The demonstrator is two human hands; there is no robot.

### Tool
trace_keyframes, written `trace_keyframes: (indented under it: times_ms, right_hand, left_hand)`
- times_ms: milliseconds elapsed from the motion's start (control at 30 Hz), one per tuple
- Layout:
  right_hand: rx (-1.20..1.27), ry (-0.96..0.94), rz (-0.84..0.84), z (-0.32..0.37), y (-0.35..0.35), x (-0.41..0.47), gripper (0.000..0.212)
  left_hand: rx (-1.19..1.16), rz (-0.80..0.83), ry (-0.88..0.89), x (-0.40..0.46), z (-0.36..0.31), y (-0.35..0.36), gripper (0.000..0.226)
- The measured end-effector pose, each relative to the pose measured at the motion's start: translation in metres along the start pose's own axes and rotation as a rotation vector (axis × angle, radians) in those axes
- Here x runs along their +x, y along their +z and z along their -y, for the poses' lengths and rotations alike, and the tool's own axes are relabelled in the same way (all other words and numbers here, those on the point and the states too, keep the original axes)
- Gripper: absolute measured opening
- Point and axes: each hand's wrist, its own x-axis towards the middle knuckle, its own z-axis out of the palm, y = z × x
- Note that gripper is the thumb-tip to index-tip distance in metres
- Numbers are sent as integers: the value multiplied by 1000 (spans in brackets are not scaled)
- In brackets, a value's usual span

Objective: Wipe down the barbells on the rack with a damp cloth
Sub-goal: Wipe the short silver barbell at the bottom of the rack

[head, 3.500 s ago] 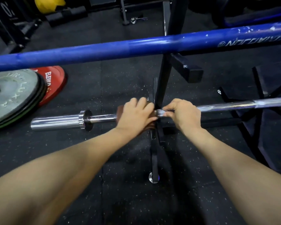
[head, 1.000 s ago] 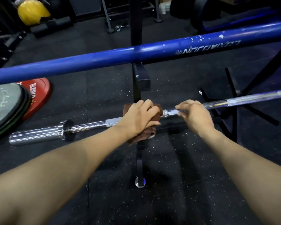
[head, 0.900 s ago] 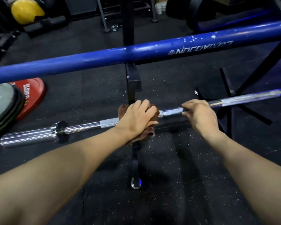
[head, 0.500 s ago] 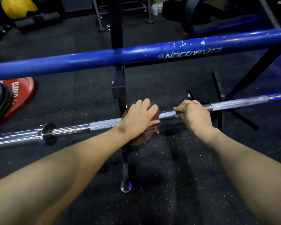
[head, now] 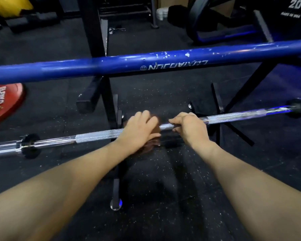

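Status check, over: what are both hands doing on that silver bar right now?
Left hand grips brown cloth around silver barbell. Right hand holds the shaft. Blue bar overhead, not blocking.

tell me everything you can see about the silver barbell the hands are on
The silver chrome barbell lies nearly level across the low black rack, rising slightly to the right. Its thin shaft has knurled, rough-looking bands between smooth shiny stretches; a collar and thicker sleeve show at the left end, and another collar at the right. The left hand presses a brown cloth around the middle, and the right hand curls over the shaft just beside it.
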Motion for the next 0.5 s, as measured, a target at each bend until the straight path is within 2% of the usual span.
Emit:
trace_keyframes:
  times_ms: [133,200,300,400,500]
  right_hand:
    - [36,-4,95,4,-4,0,11]
    - [37,-17,118,7,-8,-2,13]
    - [-12,-4,154,10,-12,-3,30]
    - [-109,-62,166,10,-15,-1,27]
    - [-254,-193,177,9,-14,3,14]
  left_hand:
    - [138,119,-99,-18,14,-17,59]
    - [196,219,-170,-14,2,-26,58]
    - [176,320,-289,-11,-10,-35,52]
    - [132,427,-341,-6,-13,-44,56]
    - [118,525,-359,1,-15,-48,72]
